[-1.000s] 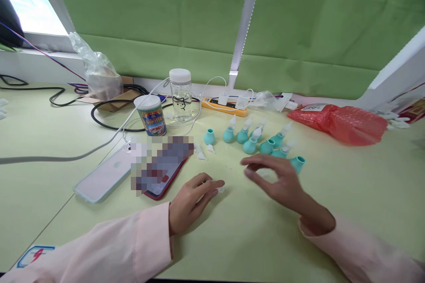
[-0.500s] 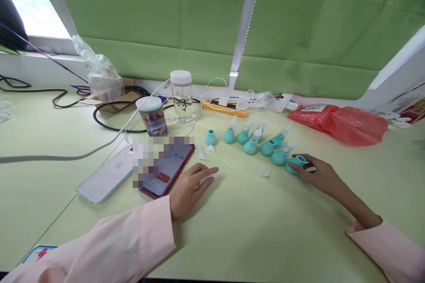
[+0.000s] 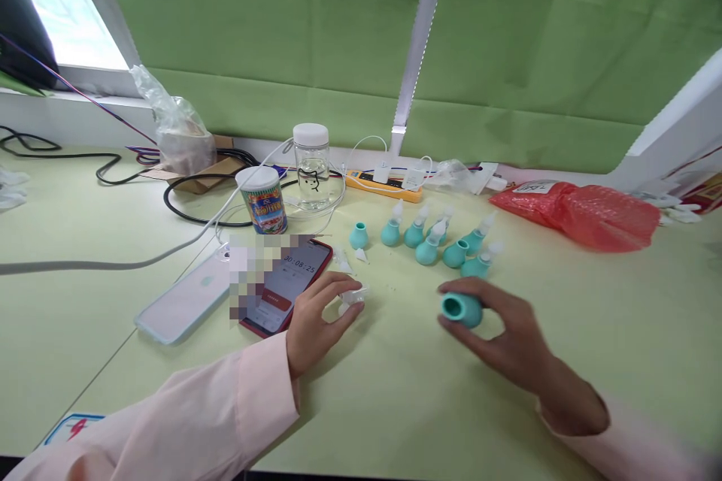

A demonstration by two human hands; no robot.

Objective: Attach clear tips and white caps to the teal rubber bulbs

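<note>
My right hand [image 3: 508, 334] grips a teal rubber bulb [image 3: 461, 309] just above the table, its open mouth turned to the left. My left hand [image 3: 319, 316] rests on the table with its fingers pinched round a small clear plastic tip [image 3: 353, 297]. Behind them stands a cluster of several teal bulbs [image 3: 437, 240], most fitted with clear tips; one bare bulb [image 3: 357, 236] stands apart at the left. Two loose clear tips [image 3: 344, 261] lie near it.
A red-cased phone [image 3: 293, 282] with a lit screen and a pale blue phone [image 3: 180, 301] lie left of my left hand. Behind them are a printed can [image 3: 262, 199], a glass jar [image 3: 311, 165], cables, an orange power strip [image 3: 383, 184] and a red plastic bag [image 3: 580, 210].
My right hand reached out to the rightmost teal bulb, took hold of it and brought it back toward the middle. My left hand stayed put, lifting the clear tip slightly.
</note>
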